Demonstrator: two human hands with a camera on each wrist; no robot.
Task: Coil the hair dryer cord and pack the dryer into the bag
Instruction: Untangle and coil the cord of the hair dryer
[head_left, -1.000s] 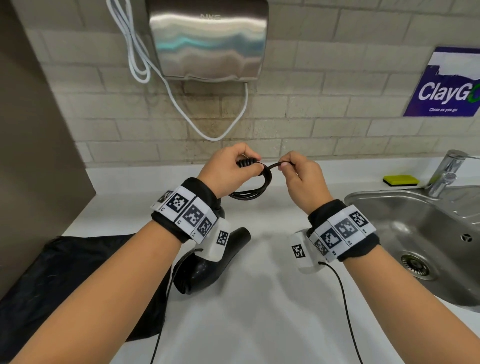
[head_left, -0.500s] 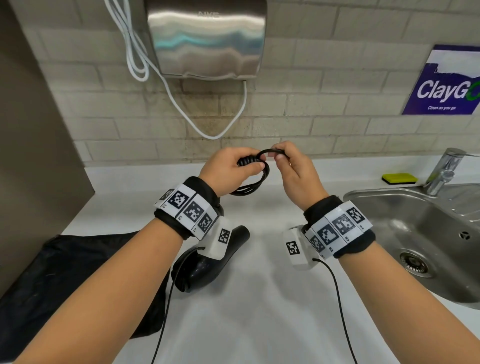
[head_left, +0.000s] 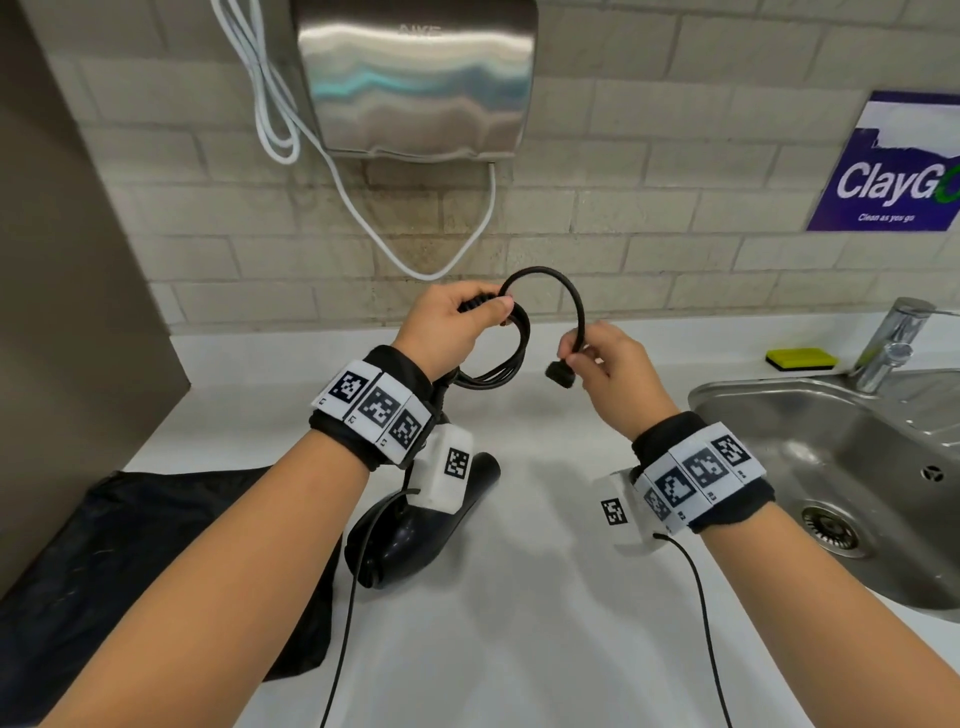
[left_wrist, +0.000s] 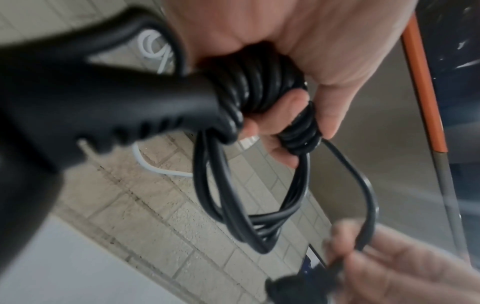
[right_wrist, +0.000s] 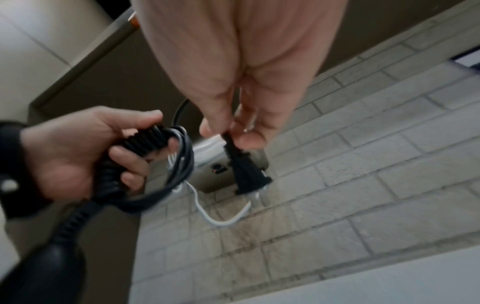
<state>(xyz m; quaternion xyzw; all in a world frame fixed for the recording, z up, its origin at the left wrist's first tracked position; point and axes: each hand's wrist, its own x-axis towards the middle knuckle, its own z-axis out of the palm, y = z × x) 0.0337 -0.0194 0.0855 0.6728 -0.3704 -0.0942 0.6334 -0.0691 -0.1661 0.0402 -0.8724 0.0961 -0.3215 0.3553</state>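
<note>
My left hand (head_left: 467, 317) grips several loops of the black dryer cord (head_left: 498, 371) in its fist, held above the white counter. The same coil (left_wrist: 259, 216) hangs below its fingers in the left wrist view. From that fist the cord arcs up and over to my right hand (head_left: 587, 356), which pinches the cord just behind the plug (head_left: 560, 375). The plug (right_wrist: 249, 174) hangs down with its two pins showing. The black hair dryer (head_left: 415, 540) lies on the counter under my left wrist. A black bag (head_left: 130, 561) lies flat at the left.
A steel sink (head_left: 841, 467) with a tap (head_left: 893, 343) sits at the right, a yellow sponge (head_left: 802, 358) behind it. A steel hand dryer (head_left: 415, 78) with a white cable hangs on the tiled wall. A brown panel (head_left: 62, 312) stands at the left.
My right hand has pulled away from the left, down and to the right, drawing out an arc of cord. The plug end now hangs free below its fingers.
</note>
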